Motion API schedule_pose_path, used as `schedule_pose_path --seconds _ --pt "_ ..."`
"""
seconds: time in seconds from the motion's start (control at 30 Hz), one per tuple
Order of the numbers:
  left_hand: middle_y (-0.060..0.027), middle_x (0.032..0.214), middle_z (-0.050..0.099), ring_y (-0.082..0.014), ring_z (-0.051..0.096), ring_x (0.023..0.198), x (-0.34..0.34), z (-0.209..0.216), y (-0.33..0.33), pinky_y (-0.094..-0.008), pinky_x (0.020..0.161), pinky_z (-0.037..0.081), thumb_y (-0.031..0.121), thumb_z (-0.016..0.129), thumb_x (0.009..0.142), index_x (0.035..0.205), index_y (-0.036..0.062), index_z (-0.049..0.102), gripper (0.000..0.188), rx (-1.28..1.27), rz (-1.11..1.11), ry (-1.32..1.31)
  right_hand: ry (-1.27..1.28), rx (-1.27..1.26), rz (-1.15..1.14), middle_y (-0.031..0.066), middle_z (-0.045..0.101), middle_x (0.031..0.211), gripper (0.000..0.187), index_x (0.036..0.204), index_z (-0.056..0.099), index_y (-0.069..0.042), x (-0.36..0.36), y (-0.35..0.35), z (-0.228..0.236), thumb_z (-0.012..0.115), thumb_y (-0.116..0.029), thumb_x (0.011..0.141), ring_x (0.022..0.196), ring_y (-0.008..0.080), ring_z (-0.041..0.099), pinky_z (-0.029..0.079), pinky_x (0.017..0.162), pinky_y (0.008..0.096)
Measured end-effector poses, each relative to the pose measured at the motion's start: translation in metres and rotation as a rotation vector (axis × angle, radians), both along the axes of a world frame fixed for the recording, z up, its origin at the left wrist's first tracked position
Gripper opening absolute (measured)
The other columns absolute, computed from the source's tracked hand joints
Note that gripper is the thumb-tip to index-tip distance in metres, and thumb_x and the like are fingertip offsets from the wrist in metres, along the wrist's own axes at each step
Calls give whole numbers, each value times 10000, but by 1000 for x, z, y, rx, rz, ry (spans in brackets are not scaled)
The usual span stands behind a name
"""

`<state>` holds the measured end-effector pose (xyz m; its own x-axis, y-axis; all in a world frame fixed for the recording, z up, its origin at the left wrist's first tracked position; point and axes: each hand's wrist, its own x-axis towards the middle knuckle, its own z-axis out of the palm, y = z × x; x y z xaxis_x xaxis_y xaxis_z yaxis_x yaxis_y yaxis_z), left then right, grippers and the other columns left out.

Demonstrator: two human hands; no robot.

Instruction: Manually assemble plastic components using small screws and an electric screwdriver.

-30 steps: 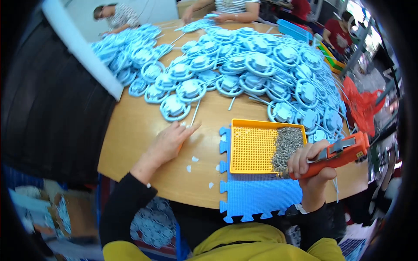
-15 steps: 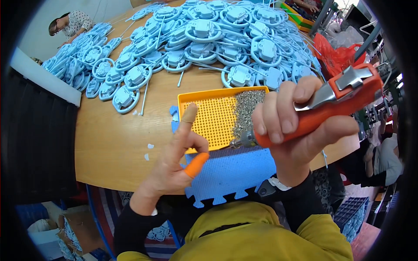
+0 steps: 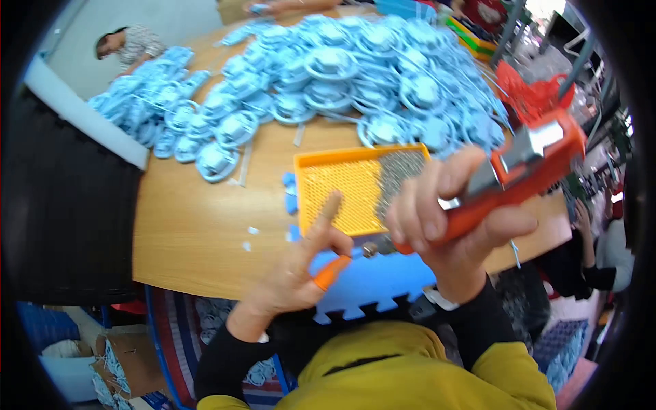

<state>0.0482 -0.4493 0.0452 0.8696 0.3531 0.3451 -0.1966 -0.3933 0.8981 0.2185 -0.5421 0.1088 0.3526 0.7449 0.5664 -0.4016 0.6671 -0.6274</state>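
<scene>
My right hand is wrapped round an orange-red power screwdriver with a silver metal lever, its nose pointing left. My left hand meets the tool's tip, thumb and a bent finger closed together and the index finger stretched out. An orange finger cot covers the left thumb, and a tan wrap covers the index fingertip. Whatever lies in that pinch is too small and blurred to name. Just beyond the hands is a yellow tray with a perforated base, small metal screws heaped at its right. Below is a blue foam mat.
A large pile of light-blue ring-shaped parts with cords covers the far table. A red plastic bag lies at the right. One person sits far left; another person's arm reaches in at the top. Cardboard box lower left.
The whole view has shifted, so table and tray appear farther right and lower. The screwdriver's rear has moved slightly left in the picture. Both hands keep much the same pose.
</scene>
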Motion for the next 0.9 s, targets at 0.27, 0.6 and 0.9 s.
schedule_pose_path --seconds 0.27,0.6,0.9 --pt "-84 889 560 -206 573 830 -13 5 -3 -318 811 473 -97 570 823 1512 50 159 815 -26 -121 -8 -17 79 220 46 513 647 640 962 482 -46 3 1 -2 605 -643 769 507 176 515 465 486 336" --pt "-112 940 561 -227 573 863 -22 7 5 -323 814 470 -87 558 840 1504 44 190 770 -107 -228 86 7 159 492 104 575 748 645 1032 506 -4 2 11 -8 641 -588 794 610 210 560 463 587 386" --pt "-133 1052 615 -256 603 982 26 26 64 -357 886 459 15 666 813 1512 75 181 852 297 -82 98 -81 2 278 90 566 705 612 913 529 -11 29 6 -5 688 -585 770 599 209 559 470 586 358"
